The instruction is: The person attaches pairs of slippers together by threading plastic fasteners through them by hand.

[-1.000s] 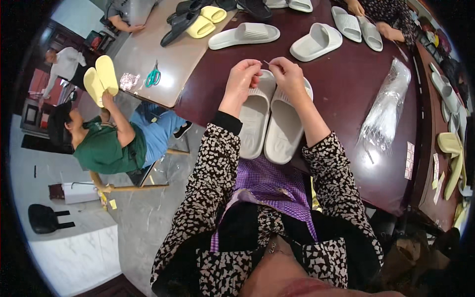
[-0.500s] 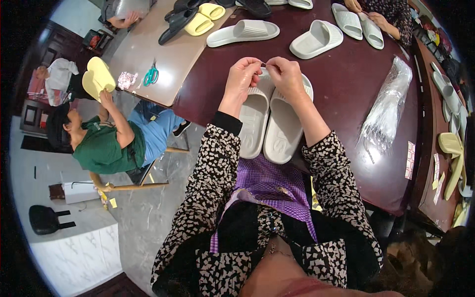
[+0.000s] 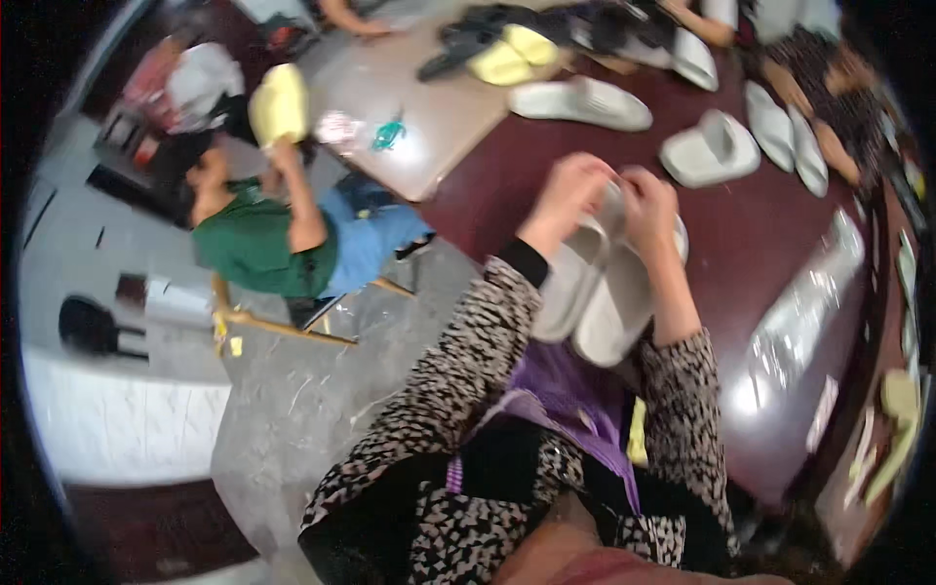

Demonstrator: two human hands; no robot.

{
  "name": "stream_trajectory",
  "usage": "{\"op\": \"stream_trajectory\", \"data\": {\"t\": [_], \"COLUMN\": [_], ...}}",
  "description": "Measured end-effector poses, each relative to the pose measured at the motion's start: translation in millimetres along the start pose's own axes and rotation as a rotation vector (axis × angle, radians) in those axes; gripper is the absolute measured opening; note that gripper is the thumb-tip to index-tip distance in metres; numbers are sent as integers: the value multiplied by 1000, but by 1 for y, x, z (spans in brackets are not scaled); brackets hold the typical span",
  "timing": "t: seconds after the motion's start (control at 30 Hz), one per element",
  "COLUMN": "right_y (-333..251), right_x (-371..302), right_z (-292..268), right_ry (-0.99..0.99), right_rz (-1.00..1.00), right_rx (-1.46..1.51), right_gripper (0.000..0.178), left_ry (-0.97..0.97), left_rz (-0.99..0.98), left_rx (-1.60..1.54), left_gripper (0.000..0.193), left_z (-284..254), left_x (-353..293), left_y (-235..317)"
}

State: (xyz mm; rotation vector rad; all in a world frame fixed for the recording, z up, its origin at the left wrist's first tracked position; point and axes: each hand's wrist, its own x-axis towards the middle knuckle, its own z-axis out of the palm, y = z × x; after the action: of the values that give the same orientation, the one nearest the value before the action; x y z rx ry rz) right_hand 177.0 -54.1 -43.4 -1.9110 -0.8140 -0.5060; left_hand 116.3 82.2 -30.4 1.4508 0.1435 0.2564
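Our slippers (image 3: 609, 317) lie paired; the single slipper (image 3: 697, 159) at one o'clock isn't. Left grip (image 3: 568, 200) and right grip (image 3: 650, 214) pinch, contents blurred.

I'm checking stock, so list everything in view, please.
Grey slippers: two, light grey, front centre
More slippers: at least five, pale grey, farther back
Yellow slippers: two, yellow, beige table, far side
Dark slippers: several, black, beside yellow ones
Scissors: one, teal, beige table
Crumpled item: one, pinkish, beside scissors
Bundle: one, clear, right side
Tables: two, dark red and beige, ahead
Co-worker: one, green shirt, left, holding yellow footwear
Other people: several, blurred, far edges
Left hand: one, bare, over slippers
Right hand: one, bare, beside left
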Motion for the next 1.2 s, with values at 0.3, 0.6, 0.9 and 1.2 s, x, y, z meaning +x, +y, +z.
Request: {"op": "stream_trajectory", "data": {"t": [0.3,0.6,0.9,1.2], "right_y": [-4,-6,5,17], "right_x": [-8,-4,-6,-7], "right_z": [-11,-11,-6,3], "right_ry": [-45,-5,0,9], "right_rz": [140,-10,-22,5], "right_rx": [149,81,58,92], "right_gripper": [7,3,3,7], "left_ry": [-46,-96,-90,-48], "left_rz": [-50,-118,-109,-80], "left_rx": [-99,-142,-147,-201], "left_gripper": [9,6,6,6], "left_z": [13,11,12,9], "left_x": [-3,5,7,7], "left_y": [-8,-10,-16,-19]}}
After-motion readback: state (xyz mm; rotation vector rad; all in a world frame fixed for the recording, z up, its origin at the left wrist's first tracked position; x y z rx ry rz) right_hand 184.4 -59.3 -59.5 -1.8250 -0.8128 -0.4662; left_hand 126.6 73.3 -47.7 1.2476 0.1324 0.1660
